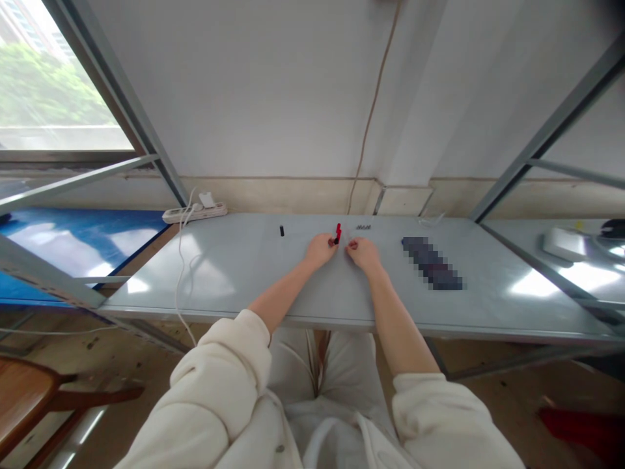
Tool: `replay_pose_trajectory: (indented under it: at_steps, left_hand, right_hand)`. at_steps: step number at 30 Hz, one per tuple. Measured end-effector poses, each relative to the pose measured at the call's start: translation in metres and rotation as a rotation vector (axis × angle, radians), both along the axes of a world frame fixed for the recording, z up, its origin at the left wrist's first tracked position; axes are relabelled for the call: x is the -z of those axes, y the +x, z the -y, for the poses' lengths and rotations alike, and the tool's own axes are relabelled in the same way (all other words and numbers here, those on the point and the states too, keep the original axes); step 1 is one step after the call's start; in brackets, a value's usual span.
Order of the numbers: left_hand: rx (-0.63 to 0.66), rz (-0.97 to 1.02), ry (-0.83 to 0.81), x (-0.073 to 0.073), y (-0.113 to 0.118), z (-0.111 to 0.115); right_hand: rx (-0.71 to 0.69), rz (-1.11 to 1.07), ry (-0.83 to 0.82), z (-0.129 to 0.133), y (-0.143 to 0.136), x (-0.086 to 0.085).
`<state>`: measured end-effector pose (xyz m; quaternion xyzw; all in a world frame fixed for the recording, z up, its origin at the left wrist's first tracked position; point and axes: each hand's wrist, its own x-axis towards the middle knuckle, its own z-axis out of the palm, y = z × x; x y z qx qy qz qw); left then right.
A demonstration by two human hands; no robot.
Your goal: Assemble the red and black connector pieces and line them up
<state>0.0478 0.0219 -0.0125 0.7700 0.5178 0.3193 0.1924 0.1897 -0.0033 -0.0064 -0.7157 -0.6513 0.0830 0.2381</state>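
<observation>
My left hand (pixel 321 250) is closed on a small red and black stick-shaped object (pixel 338 231), which points up and away from me. What kind of object it is, I cannot tell at this size. Just to its right, my right hand (pixel 362 251) has its fingers pinched together. A faint clear strip seems to show by those fingertips, too indistinct to name. Beyond the right hand lies a short row of small grey pieces (pixel 364 227). A small black cylinder (pixel 282 230) sits on the grey tabletop (pixel 254 260), left of my left hand.
A blurred-out dark oblong item (pixel 432 264) lies right of my right arm. At the back left is a white power strip (pixel 195 212), its cable (pixel 181 260) hanging over the front edge. Metal frame posts (pixel 508 143) flank the table; a wall (pixel 273 98) stands behind.
</observation>
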Motion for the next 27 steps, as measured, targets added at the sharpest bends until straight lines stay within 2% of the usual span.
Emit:
replay_pose_trajectory:
  at_steps: [8, 12, 18, 23, 27]
  left_hand:
    - [-0.018, 0.32, 0.018, 0.012, 0.007, -0.005]
    - [-0.063, 0.328, 0.002, 0.013, 0.008, -0.006]
    - [-0.097, 0.24, 0.026, 0.014, 0.009, -0.006]
    - [-0.1, 0.271, 0.048, 0.008, 0.001, -0.003]
    - [-0.107, 0.421, 0.117, -0.007, -0.024, 0.004]
  right_hand:
    - [0.034, 0.062, 0.056, -0.001, -0.003, 0.007]
    - [0.038, 0.084, 0.063, -0.001, -0.004, 0.007]
    - [0.05, 0.089, -0.015, 0.0, -0.007, 0.002]
    - [0.071, 0.1, -0.014, 0.004, -0.008, 0.0]
    - [0.093, 0.135, -0.031, 0.008, -0.009, -0.003]
